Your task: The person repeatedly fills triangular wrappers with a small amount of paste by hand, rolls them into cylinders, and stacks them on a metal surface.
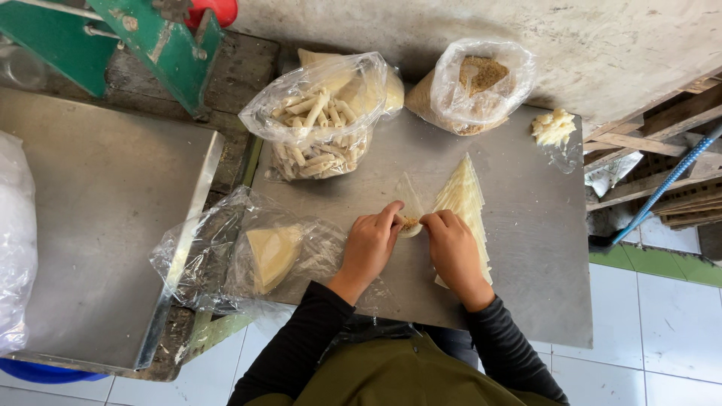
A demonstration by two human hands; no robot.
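Hands meet mid-frame on the steel tabletop (526, 248): left hand (370, 244) and right hand (451, 248) both pinched shut on one thin triangular wrapper sheet (410, 204), with a dab of brown filling (409, 222) between the fingertips. The wrapper lies flat, point toward the top of the frame, just left of the wrapper stack (465, 201), which the right hand partly covers. Judgement on doing the fold well: keep the filling small and centred at the wide end, hold even tension from both sides, tuck tight so no air pocket forms, and don't drag the sheets below. Containers, left to right: far left edge, a white plastic bag (13, 240) on a second steel tabletop (105, 195), contents not readable. Lower centre-left, a clear crumpled bag (226, 256) spanning the gap between the tabletops, holding a pale folded wad of wrappers (272, 256). Upper centre, an open clear bag (331, 98) packed with finished pale rolls (312, 131), mouth open toward the hands. Behind it, another bag with pale sheets (376, 86), mostly hidden. Upper centre-right, an open bag (485, 79) of brown crumbly filling. Upper right, a small pale lump (553, 126) on a scrap of film, well apart from the hands. Green machine frame (150, 37) at upper left.
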